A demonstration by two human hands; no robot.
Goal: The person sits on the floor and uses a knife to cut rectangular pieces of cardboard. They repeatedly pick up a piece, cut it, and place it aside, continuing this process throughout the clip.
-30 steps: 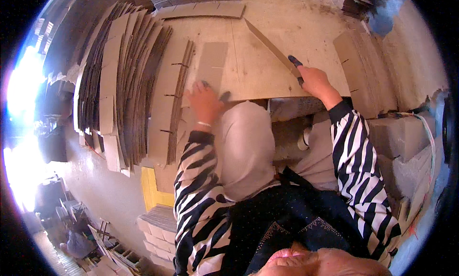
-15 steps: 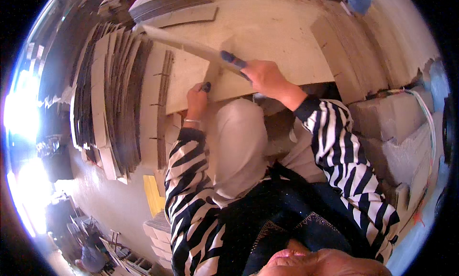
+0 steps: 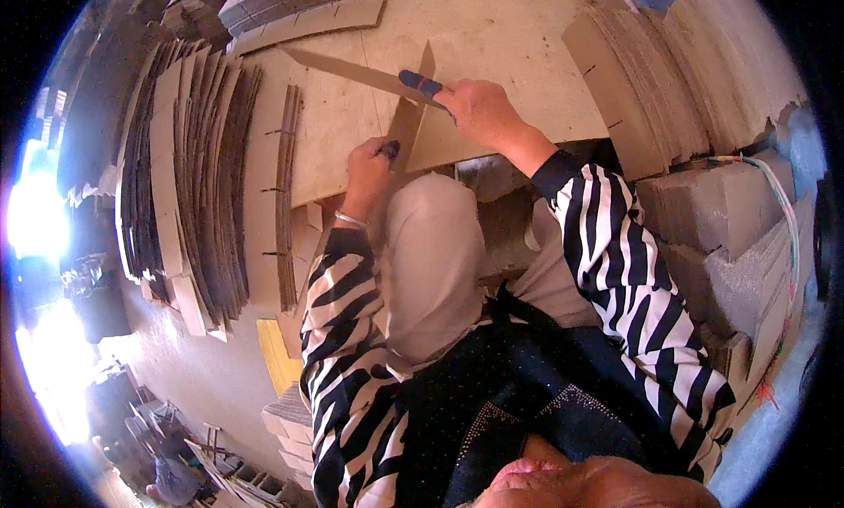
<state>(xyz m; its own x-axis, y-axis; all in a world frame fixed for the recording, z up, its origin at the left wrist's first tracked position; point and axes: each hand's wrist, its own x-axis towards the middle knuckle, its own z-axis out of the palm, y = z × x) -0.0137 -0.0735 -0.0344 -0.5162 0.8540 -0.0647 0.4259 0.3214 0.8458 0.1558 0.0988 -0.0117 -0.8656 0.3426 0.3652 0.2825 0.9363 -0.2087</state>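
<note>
My left hand (image 3: 367, 169) is closed on a narrow cardboard strip (image 3: 406, 125) that points away from me, its near end above my lap. A second cardboard strip (image 3: 338, 69) slants leftward from my right hand (image 3: 479, 112), which grips its right end. The two strips cross just left of my right fingers; whether they are slotted together I cannot tell. Dark blue coverings wrap a finger of my right hand and the left thumb. Both hands are above the near part of a pale wooden board (image 3: 501, 46).
Left of the board stand dense rows of cardboard strips (image 3: 195, 156), with a slotted stack (image 3: 283, 191) nearest me. More slotted strips (image 3: 303, 24) lie at the far left. On the right are leaning cardboard sheets (image 3: 615, 90) and wrapped bundles (image 3: 694, 213). A cable (image 3: 787, 200) curves along the right.
The right-hand strip was blurred by motion and now appears sharp, its far end slightly further right. My left hand has shifted slightly right and up, and its strip now shows clearly across the other.
</note>
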